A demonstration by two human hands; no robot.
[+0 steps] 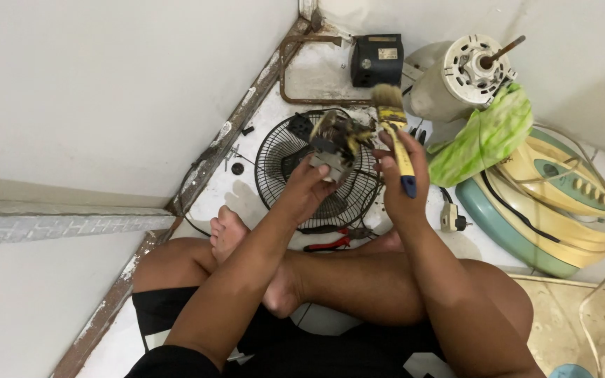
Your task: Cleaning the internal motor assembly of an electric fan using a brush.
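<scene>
A dusty small motor is clamped in the left hand above a black fan grille on the floor. A yellow-handled paintbrush is gripped by the right hand just beside it. Red pliers, a green fan base and a white motor housing are seen nearby.

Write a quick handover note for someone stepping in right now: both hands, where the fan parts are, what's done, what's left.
Left hand holds a small, dirty motor part up over the black fan grille on the floor.
Right hand grips a yellow-handled brush, bristles just beside the part.
Red-handled pliers lie by the legs; the fan base and white motor housing sit to the right.
Done: fan is apart. Left: the part still looks grimy.
</scene>
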